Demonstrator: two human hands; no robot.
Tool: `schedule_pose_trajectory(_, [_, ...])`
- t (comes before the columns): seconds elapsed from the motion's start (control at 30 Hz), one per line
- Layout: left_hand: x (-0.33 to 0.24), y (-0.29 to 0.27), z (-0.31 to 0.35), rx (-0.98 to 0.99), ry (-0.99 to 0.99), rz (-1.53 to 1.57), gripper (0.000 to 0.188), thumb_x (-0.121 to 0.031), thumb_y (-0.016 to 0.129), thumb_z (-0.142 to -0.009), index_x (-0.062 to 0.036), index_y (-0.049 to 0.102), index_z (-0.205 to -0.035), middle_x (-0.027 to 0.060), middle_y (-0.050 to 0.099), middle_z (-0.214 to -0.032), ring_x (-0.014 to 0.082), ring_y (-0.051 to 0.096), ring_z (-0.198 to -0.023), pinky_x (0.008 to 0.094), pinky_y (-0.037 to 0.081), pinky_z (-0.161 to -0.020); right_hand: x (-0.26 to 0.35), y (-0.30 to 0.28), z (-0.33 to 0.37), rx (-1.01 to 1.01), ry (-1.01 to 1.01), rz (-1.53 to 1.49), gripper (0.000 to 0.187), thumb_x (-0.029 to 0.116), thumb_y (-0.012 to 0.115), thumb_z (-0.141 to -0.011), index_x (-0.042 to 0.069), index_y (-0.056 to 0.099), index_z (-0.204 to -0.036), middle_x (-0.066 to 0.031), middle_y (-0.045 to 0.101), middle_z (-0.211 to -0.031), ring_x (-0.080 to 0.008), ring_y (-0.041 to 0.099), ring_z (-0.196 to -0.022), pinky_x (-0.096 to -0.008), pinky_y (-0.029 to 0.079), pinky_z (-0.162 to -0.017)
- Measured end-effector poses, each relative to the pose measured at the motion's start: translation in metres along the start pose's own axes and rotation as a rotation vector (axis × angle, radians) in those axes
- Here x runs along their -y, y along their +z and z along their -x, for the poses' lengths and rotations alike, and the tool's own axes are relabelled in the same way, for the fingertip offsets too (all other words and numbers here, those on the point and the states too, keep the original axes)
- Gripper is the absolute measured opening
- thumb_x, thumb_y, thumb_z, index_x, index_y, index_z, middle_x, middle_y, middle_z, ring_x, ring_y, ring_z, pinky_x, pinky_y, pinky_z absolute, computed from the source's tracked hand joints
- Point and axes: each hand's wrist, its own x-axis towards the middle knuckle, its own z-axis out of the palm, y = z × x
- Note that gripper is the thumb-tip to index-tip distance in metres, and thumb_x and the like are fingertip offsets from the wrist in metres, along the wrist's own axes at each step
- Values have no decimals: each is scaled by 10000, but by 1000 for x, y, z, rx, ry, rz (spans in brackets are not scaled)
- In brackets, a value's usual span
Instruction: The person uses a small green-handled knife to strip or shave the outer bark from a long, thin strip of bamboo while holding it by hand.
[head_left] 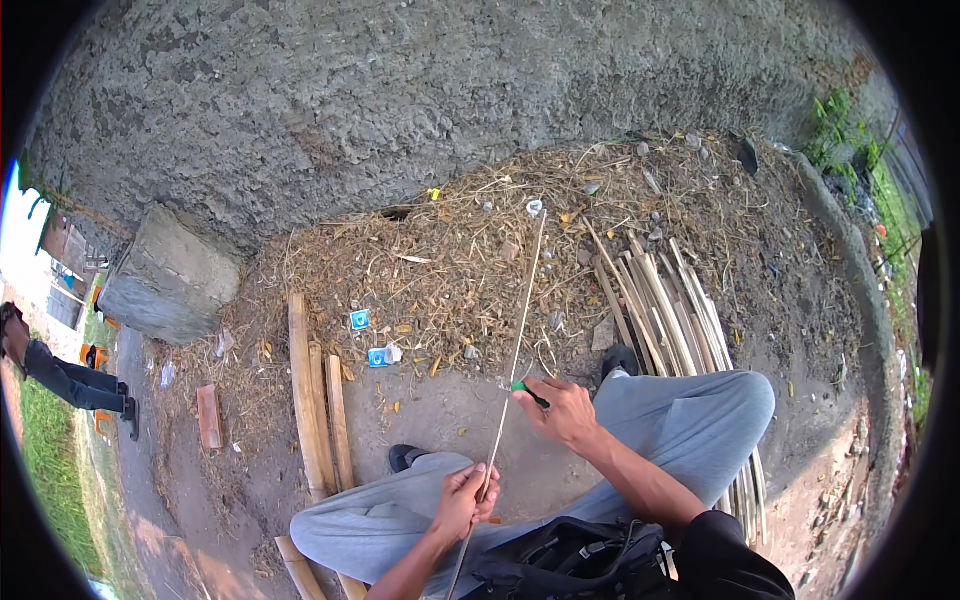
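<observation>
Right hand (565,412): fingers clamped on the handle of a tool (519,387), green at the end and dark behind it. The tool's green end is at the strip (523,325); whether it bears on it cannot be told.

Left hand (466,502): fingers closed around the same strip, lower down. The strip is long, thin and pale, running from between the legs up and slightly rightward, its far end over the debris (455,265).

The person sits with knees spread, in grey trousers (690,425), a black bag (570,560) at the lap. A bundle of slats (668,310) lies to the right, passing behind the right leg. Several poles (304,390) lie to the left. Between these, two blue packets (359,319) lie on the ground (260,490). Farther left are a red brick (209,418) and a stone block (185,265); at the far left edge, a standing person (70,378) in dark trousers. A rough grey wall (400,100) stands beyond the debris.
</observation>
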Motion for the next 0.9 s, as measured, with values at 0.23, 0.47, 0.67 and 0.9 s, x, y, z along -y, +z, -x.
schedule_pose_trajectory(0.23, [-5, -3, 20, -33, -13, -79, 286, -256, 423, -1063, -2, 534, -990, 48, 520, -701, 45, 341, -433, 217, 281, -369, 7, -1, 3, 90, 45, 27, 302, 401, 678, -897, 120, 728, -996, -108, 687, -751, -343, 665, -594, -446, 533, -513])
schedule_pose_trajectory(0.47, [30, -13, 66, -88, -39, -136, 284, -240, 429, -1061, -7, 583, -1012, 34, 531, -672, 53, 363, -432, 218, 292, -373, -12, 1, -3, 20, 110, -43, 335, 407, 651, -915, 100, 728, -1024, -134, 704, -807, -370, 673, -654, -470, 544, -591])
schedule_pose_trajectory(0.67, [55, -34, 125, -177, 29, -395, 397, -373, 524, -1020, -103, 557, -730, -36, 431, -530, 67, 384, -420, 245, 278, -373, -41, -23, -31, -18, 396, -33, 371, 415, 632, -926, 85, 738, -1057, -165, 712, -836, -390, 676, -696, -467, 538, -657])
schedule_pose_trajectory(0.9, [62, -37, 159, -275, -143, -329, 372, -272, 501, -1020, -95, 543, -695, -19, 457, -538, 84, 422, -429, 263, 301, -386, -52, -30, -37, -135, 426, -58, 371, 397, 623, -929, 82, 733, -1093, -220, 674, -736, -361, 669, -648, -439, 517, -639])
